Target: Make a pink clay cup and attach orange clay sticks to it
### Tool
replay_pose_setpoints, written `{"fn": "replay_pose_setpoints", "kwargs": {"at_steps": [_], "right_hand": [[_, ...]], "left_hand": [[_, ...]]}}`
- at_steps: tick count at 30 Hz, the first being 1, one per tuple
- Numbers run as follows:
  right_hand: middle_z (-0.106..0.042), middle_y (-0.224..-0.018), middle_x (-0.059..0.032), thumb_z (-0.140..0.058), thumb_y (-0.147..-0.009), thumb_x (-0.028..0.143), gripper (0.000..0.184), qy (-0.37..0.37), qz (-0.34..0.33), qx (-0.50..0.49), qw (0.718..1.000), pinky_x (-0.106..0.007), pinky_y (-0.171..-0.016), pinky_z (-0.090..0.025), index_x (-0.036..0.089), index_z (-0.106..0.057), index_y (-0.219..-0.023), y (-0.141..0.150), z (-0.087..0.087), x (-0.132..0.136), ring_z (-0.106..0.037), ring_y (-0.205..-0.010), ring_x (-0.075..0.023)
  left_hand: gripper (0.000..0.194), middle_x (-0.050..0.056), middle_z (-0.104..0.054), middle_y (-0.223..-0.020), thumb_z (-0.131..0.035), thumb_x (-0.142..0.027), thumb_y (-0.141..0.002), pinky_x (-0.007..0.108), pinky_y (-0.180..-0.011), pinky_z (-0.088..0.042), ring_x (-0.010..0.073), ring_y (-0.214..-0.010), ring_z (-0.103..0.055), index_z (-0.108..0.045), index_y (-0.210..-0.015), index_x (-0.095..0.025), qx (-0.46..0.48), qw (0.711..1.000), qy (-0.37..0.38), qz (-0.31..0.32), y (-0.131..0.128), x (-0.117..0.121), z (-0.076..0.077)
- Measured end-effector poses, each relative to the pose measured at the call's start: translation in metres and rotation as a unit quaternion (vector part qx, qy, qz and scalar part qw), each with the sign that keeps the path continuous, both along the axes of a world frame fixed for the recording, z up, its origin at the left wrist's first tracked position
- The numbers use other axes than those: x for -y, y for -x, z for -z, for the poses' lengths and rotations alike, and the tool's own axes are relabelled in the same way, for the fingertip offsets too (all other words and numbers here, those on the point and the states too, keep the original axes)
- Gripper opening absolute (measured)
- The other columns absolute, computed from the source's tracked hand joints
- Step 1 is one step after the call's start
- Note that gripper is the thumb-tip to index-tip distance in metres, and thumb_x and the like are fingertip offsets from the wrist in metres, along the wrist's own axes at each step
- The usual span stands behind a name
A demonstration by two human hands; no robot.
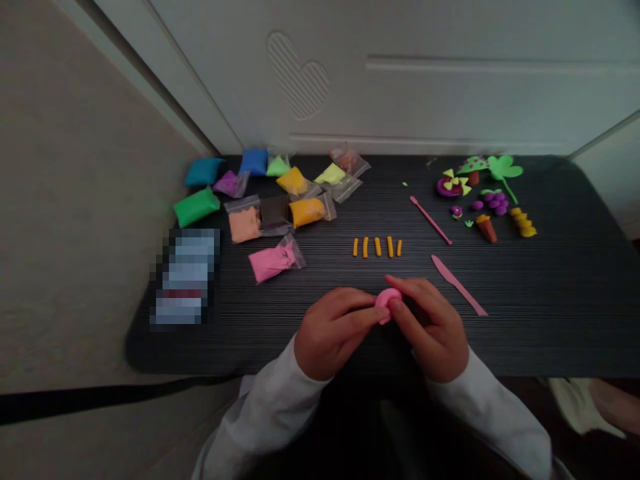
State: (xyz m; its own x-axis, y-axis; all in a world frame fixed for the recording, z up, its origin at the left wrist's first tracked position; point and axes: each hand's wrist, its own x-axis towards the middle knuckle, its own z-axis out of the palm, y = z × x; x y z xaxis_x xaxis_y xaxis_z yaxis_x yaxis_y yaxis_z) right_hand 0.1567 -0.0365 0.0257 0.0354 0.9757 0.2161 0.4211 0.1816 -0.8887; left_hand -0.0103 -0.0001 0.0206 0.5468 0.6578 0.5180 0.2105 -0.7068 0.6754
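Note:
A small lump of pink modelling clay (388, 298) is pinched between my two hands above the front of the dark table. My left hand (336, 328) grips its left side with thumb and fingertips. From the right, my right hand (434, 327) presses its thumb into the lump, fingers behind it. Just beyond lie several short orange clay strips (377, 247) in a row. To the right of my right hand rests a pink plastic knife (457, 285), with a thin pink modelling stick (431, 221) farther back.
Bags of coloured clay, including an opened pink clay bag (274, 260), lie at the left. A blurred-out flat panel (186, 277) is beside them. Finished clay pieces, among them purple grapes (494, 203), stand at the right. A white panel (345, 93) borders the table's back.

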Motion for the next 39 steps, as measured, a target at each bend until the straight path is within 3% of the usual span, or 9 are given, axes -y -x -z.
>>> {"fn": "replay_pose_setpoints", "kwargs": {"at_steps": [5, 10, 16, 24, 34, 39], "right_hand": [[-0.059, -0.091, -0.0001, -0.054, -0.079, 0.016, 0.027, 0.011, 0.026, -0.061, 0.998, -0.027, -0.073, -0.047, 0.027, -0.054, -0.104, 0.0005, 0.0044, 0.0043, -0.057, -0.082, -0.0120], [-0.060, -0.103, -0.0026, -0.052, -0.078, 0.009, 0.034, -0.036, -0.067, -0.028, 0.997, -0.030, -0.085, -0.044, 0.025, -0.053, -0.108, -0.0020, 0.0004, 0.0056, -0.055, -0.096, -0.0141], [-0.064, -0.090, -0.0019, -0.059, -0.073, 0.008, 0.036, -0.115, -0.066, 0.017, 0.991, -0.028, -0.074, -0.049, 0.025, -0.054, -0.105, -0.0022, -0.0007, 0.0023, -0.059, -0.085, -0.0135], [-0.066, -0.086, -0.0012, -0.056, -0.076, 0.010, 0.027, -0.119, -0.080, 0.031, 0.989, -0.028, -0.070, -0.050, 0.024, -0.056, -0.099, -0.0019, -0.0023, 0.0015, -0.061, -0.079, -0.0131], [-0.064, -0.089, -0.0027, -0.056, -0.077, 0.011, 0.027, -0.096, -0.104, 0.038, 0.989, -0.030, -0.073, -0.050, 0.023, -0.055, -0.101, -0.0017, -0.0008, 0.0029, -0.060, -0.083, -0.0143], [-0.062, -0.094, -0.0044, -0.056, -0.074, 0.008, 0.034, -0.108, -0.101, 0.028, 0.989, -0.032, -0.076, -0.050, 0.023, -0.054, -0.104, -0.0013, -0.0023, 0.0032, -0.059, -0.089, -0.0157]], "left_hand": [[0.027, 0.006, -0.064, -0.089, -0.058, -0.006, -0.073, 0.028, -0.074, -0.051, 0.0148, -0.085, -0.060, -0.062, -0.097, -0.017, -0.011, 1.000, -0.012, -0.020, 0.0002, 0.0015, 0.0000], [0.029, 0.006, -0.066, -0.087, -0.060, -0.003, -0.070, 0.027, -0.075, -0.051, 0.0143, -0.082, -0.061, -0.061, -0.096, -0.017, 0.059, 0.995, 0.049, -0.065, 0.0026, 0.0006, 0.0000], [0.028, 0.005, -0.068, -0.083, -0.061, -0.004, -0.069, 0.027, -0.072, -0.052, 0.0149, -0.079, -0.063, -0.062, -0.093, -0.018, 0.064, 0.993, 0.092, -0.039, 0.0002, 0.0023, -0.0024], [0.033, 0.003, -0.068, -0.089, -0.060, -0.005, -0.070, 0.022, -0.073, -0.051, 0.0121, -0.080, -0.063, -0.060, -0.100, -0.020, 0.051, 0.992, 0.103, -0.044, 0.0042, 0.0024, -0.0026], [0.028, 0.004, -0.068, -0.087, -0.060, -0.004, -0.070, 0.027, -0.078, -0.050, 0.0139, -0.085, -0.062, -0.062, -0.095, -0.019, 0.071, 0.990, 0.120, -0.014, 0.0033, 0.0008, -0.0032], [0.030, 0.006, -0.065, -0.098, -0.057, -0.011, -0.073, 0.030, -0.083, -0.049, 0.0173, -0.094, -0.059, -0.060, -0.101, -0.020, 0.120, 0.973, 0.197, 0.002, 0.0067, 0.0055, -0.0018]]}}
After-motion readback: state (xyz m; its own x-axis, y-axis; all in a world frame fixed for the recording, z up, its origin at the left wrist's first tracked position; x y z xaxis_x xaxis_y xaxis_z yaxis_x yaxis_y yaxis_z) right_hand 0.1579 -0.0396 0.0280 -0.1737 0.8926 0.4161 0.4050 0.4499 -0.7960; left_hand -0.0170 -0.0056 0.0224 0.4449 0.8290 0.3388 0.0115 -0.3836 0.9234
